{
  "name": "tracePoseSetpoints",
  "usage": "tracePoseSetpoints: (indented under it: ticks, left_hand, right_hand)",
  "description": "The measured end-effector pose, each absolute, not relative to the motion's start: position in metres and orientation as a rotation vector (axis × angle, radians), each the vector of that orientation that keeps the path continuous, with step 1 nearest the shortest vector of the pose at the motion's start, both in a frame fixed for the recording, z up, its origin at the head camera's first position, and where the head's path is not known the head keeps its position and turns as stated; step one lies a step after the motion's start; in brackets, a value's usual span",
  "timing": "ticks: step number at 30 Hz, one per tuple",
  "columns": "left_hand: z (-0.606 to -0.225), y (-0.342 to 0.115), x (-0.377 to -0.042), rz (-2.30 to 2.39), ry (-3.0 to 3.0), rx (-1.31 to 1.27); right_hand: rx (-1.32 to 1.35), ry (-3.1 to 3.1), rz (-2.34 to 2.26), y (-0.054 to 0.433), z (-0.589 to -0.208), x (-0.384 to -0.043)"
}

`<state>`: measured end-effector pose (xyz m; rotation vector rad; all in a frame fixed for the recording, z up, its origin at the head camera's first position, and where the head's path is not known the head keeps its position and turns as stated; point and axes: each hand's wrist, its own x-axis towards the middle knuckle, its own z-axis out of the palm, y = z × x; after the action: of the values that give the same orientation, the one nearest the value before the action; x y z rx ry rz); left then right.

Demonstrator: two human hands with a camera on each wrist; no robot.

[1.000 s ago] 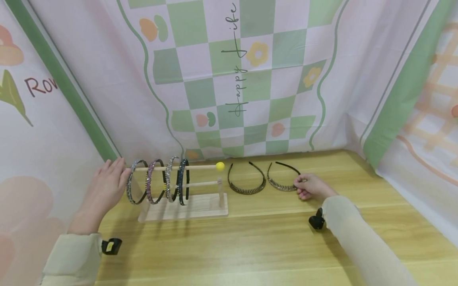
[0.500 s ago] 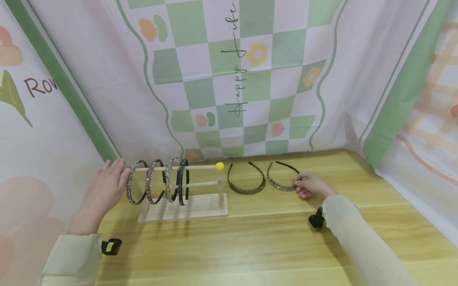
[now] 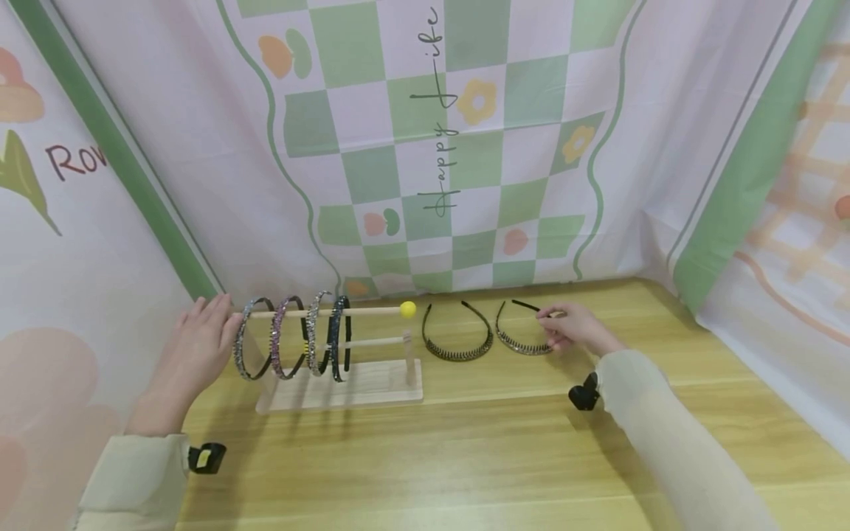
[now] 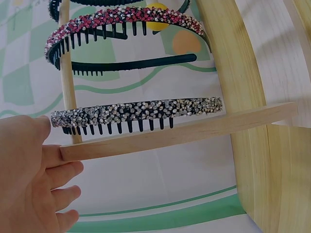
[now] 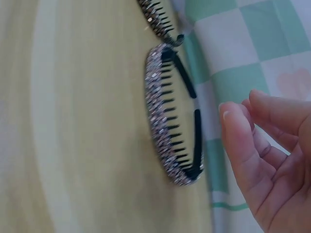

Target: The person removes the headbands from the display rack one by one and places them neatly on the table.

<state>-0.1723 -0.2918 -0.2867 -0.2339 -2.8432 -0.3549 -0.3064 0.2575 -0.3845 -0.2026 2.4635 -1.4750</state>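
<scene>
In the head view my left hand (image 3: 202, 335) rests at the top of the left upright of a wooden headband stand (image 3: 385, 383). Its fingers are extended, with the thumb beside the nearest headband, a silver rhinestone one (image 4: 141, 109). My right hand (image 3: 574, 330) hovers over the right side of a rhinestone comb headband (image 3: 521, 344) lying on the table. From the right wrist, that headband (image 5: 158, 114) shows apart from the hand (image 5: 269, 155), whose fingers are loosely bent with nothing between them. A second, dark bronze comb headband (image 3: 460, 352) lies to its left.
Purple (image 3: 277, 339), silver (image 3: 313, 335) and dark blue (image 3: 336, 343) headbands also hang on the stand's top rod. A yellow ball (image 3: 408, 310) caps that rod's right end. The wooden table (image 3: 425, 464) meets a patterned curtain (image 3: 425, 162) at the back.
My right hand has come off the headband's right side and moved slightly up and left over it. The left hand and the stand have not moved.
</scene>
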Motion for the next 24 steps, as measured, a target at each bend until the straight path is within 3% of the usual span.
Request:
tracePoseSetpoints:
  ticks: [24]
  left_hand:
    - [-0.286,-0.291,-0.171,-0.348,-2.842,-0.226]
  right_hand:
    - [-0.411,2.609,-1.405,0.214,-0.310,-0.307]
